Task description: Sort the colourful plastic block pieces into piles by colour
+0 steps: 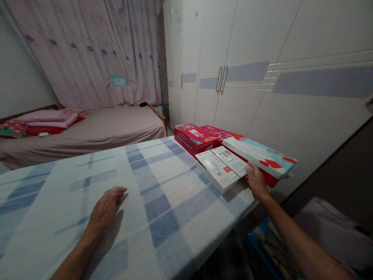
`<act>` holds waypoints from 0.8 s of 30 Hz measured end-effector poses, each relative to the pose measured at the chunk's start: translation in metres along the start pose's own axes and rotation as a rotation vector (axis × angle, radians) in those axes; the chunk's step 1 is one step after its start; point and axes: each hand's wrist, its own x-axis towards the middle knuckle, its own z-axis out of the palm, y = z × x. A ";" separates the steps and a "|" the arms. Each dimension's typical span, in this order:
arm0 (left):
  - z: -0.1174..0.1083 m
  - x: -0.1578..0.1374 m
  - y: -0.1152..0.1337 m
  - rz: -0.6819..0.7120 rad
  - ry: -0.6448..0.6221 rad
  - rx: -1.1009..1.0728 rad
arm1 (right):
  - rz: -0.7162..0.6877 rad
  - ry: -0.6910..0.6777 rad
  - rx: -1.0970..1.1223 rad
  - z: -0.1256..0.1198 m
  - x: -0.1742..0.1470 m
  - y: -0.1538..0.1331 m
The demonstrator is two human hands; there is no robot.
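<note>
My right hand (256, 179) is closed on the near right end of a white box (230, 158) with small print and a blue and red label. Its thumb lies on top and the other fingers are mostly hidden. Against that box's left side lies another white box (216, 169) with a light bulb picture on its top. My left hand (107, 204) is low over the checked tablecloth (163, 217), its fingers loosely bent and pointing right, with nothing visible in them. I cannot tell whether it touches the cloth.
Behind the white boxes are a red printed box (196, 136), a flatter red box (217, 131) and a long white, red and blue box (259, 153). The wardrobe (241, 50) stands behind. A bed (116, 124) lies beyond the table; bags (335, 233) are below right.
</note>
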 end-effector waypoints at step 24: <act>-0.004 0.003 0.005 -0.083 -0.033 -0.068 | -0.910 -0.162 -0.650 0.003 -0.067 -0.051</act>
